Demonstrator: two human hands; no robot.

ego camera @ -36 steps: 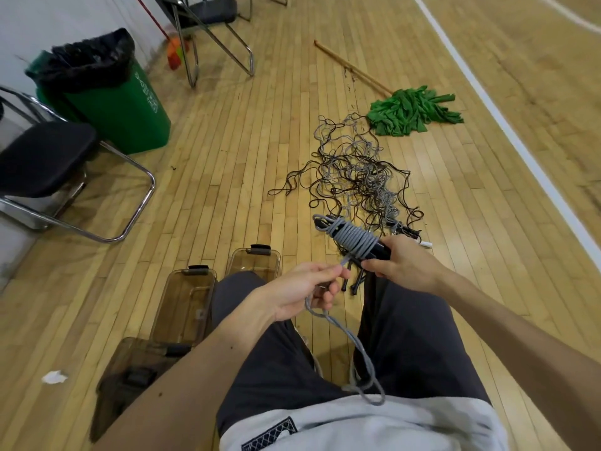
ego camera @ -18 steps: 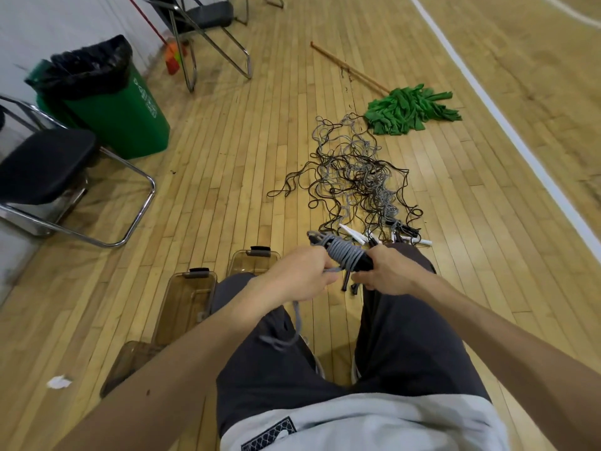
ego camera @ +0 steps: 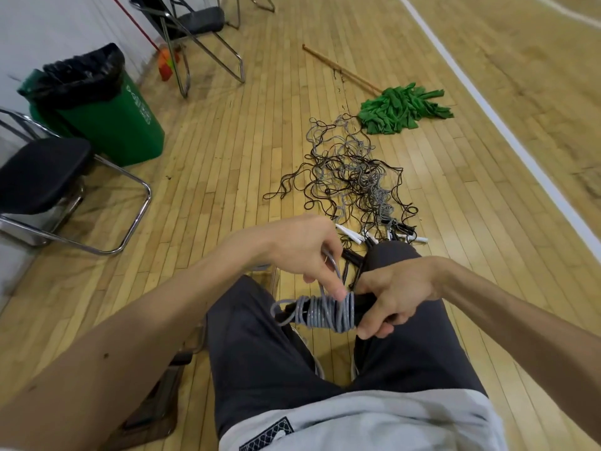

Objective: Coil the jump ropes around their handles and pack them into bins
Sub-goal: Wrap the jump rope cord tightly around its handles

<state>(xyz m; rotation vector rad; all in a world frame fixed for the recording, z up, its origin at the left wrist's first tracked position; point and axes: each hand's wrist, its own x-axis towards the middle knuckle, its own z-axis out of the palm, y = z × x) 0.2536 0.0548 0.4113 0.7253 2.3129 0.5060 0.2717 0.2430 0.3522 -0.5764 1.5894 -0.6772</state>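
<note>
Over my lap I hold a grey jump rope (ego camera: 327,312) coiled around its black handles. My right hand (ego camera: 395,296) grips the black handle end at the coil's right side. My left hand (ego camera: 307,252) is above the coil, pinching the loose grey rope end, with a fingertip down on the wraps. A tangle of black and grey jump ropes (ego camera: 353,177) with white and black handles lies on the wooden floor just beyond my knees. A brown transparent bin (ego camera: 153,415) shows under my left forearm, mostly hidden.
A green trash can (ego camera: 110,115) with a black liner stands at the left. A black folding chair (ego camera: 48,187) is at the far left, another chair (ego camera: 195,30) at the back. A green mop (ego camera: 401,109) with wooden pole lies past the ropes.
The camera tilted down and both hands dropped closer to my lap with the coil. My left hand rose above the coil, taking the hanging rope tail up and over the wraps.
</note>
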